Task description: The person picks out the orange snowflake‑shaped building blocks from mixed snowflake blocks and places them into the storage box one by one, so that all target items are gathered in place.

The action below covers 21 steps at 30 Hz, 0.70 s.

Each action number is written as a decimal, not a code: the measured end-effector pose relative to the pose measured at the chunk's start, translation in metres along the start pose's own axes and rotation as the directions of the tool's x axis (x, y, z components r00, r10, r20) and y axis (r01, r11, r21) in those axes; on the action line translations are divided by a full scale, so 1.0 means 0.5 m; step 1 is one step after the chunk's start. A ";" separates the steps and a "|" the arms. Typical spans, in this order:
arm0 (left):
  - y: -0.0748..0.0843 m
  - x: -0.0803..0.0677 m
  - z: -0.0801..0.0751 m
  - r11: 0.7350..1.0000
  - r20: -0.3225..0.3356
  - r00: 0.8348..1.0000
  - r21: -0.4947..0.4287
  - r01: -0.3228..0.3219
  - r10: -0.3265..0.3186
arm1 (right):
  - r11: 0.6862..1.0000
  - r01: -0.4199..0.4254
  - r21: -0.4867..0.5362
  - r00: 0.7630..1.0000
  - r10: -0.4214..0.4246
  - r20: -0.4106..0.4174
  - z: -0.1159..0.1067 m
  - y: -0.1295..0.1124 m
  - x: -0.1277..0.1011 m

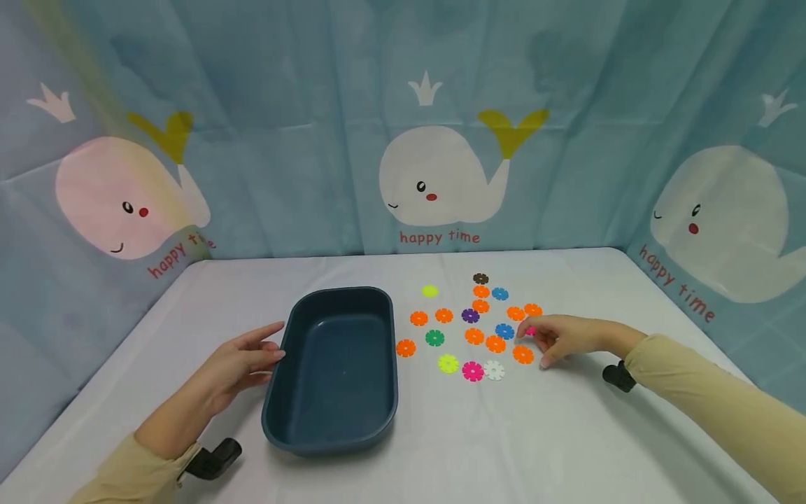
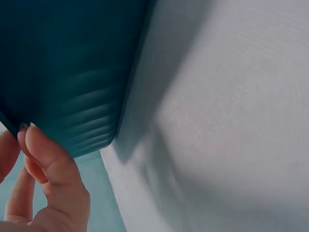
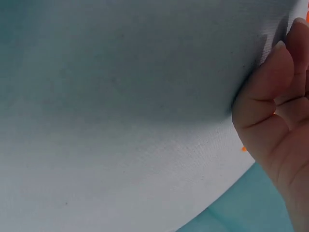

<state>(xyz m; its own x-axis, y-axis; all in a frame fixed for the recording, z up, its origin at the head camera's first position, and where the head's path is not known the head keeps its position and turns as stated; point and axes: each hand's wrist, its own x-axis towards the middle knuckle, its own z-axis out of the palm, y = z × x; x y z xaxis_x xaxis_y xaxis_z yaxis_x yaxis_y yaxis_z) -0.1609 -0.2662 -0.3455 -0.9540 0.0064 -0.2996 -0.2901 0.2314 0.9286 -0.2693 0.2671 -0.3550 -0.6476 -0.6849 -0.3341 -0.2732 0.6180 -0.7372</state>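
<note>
White table [image 1: 567,434] under everything. Dark blue tub [image 1: 336,364] sits right next to the left hand [image 1: 236,364]; fingers straight, tips touching the tub's near side wall, not gripping anything. Right hand [image 1: 560,339] is over by the scattered flower discs, fingers curled w/ a pink disc [image 1: 530,331] at the fingertips, looks pinched but partly hidden. Orange disc [image 1: 522,354] just below that hand, blue disc [image 1: 504,330] a bit further twd the tub. Tub's well apart from the right hand.
</note>
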 end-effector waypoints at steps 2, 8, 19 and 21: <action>-0.001 0.005 0.000 1.000 0.016 1.000 -0.023 0.006 -0.006 | 1.000 -0.007 -0.022 1.000 0.007 -0.004 -0.002 -0.002 0.000; -0.005 0.018 -0.004 0.993 0.056 0.998 -0.107 0.043 -0.038 | 0.994 -0.014 -0.107 1.000 0.015 0.010 -0.007 -0.009 0.004; -0.013 0.024 -0.010 0.983 0.098 0.994 -0.168 0.071 -0.055 | 0.978 -0.057 -0.200 0.998 0.062 0.016 0.002 -0.017 0.022; -0.014 0.024 -0.011 0.984 0.107 0.993 -0.164 0.069 -0.052 | 0.975 -0.056 -0.213 0.998 0.063 0.025 0.003 -0.016 0.023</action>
<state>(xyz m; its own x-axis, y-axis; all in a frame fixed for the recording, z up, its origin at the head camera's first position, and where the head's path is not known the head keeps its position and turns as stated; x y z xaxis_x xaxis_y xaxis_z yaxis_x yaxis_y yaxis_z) -0.1707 -0.2729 -0.3543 -0.9241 0.0981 -0.3693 -0.3639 0.0688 0.9289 -0.2735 0.2535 -0.3538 -0.6456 -0.6542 -0.3940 -0.3820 0.7234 -0.5751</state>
